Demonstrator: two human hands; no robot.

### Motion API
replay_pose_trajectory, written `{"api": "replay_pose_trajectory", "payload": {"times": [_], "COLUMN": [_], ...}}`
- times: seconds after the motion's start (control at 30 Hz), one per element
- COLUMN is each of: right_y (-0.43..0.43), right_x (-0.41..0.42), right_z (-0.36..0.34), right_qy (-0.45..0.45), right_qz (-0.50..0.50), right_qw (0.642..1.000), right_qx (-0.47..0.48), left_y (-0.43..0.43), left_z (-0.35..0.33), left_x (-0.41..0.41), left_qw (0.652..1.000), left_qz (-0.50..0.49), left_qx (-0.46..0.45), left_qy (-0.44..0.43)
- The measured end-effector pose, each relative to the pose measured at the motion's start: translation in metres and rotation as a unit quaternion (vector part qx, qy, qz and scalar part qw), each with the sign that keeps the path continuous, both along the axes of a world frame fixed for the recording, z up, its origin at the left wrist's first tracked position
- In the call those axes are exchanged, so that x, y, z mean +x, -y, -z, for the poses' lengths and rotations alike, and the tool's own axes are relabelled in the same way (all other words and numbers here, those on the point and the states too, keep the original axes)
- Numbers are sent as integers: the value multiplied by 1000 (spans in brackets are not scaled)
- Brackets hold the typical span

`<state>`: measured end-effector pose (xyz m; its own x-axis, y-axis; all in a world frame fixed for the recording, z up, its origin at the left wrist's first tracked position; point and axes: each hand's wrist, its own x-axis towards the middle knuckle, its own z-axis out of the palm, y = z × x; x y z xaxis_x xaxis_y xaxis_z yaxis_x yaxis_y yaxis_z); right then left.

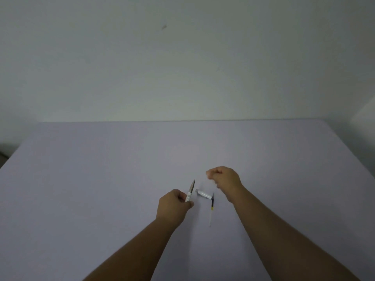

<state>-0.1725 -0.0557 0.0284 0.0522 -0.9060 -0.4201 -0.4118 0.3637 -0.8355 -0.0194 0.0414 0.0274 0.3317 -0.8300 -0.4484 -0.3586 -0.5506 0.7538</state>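
Left hand (174,201): its fingers (181,196) are curled round the lower end of the pen barrel (190,189), probably to steady it for fitting.
Pen barrel: rises out of the left fingers, tapered tip pointing up and away.
White sleeve (204,194): lies flat just right of the left fingers, apart from them, likely parked as a loose part.
Refill (212,207): thin, with a yellow band, beside the sleeve's far end and nearer than the right fingers.
Right hand (225,177): its fingers (211,173) are curled, thumb against forefinger; whether they pinch some small piece I cannot tell.
Worktop (101,179): pale lilac, plain.
Room: bare off-white wall (182,57) with a small dark mark (164,27).
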Motion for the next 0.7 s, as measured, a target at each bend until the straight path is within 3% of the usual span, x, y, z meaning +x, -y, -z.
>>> {"api": "replay_pose_trajectory", "payload": {"times": [0.1,0.23,0.43,0.5,0.57,0.63,0.7], "right_y": [5,-2,-5,-4,-1,4,9], "right_x": [-4,7,18,21,24,27,31], "right_z": [12,39,62,62,56,46,35], "right_qy": [-174,-279,-374,-362,-298,-159,-3], "right_qz": [-99,-200,-258,-250,-190,-76,12], "right_qw": [978,938,884,891,929,981,1000], "right_qx": [-57,-51,-113,-116,-108,-79,-26], "left_y": [3,4,7,7,8,9,10], "left_z": [6,13,20,21,21,21,19], "left_x": [5,6,10,12,12,12,10], "left_qw": [1000,1000,1000,999,999,999,999], "left_qz": [-6,-3,-3,0,3,4,8], "left_qx": [10,22,31,35,40,45,49], "left_qy": [-4,-6,-5,-1,0,0,-1]}}
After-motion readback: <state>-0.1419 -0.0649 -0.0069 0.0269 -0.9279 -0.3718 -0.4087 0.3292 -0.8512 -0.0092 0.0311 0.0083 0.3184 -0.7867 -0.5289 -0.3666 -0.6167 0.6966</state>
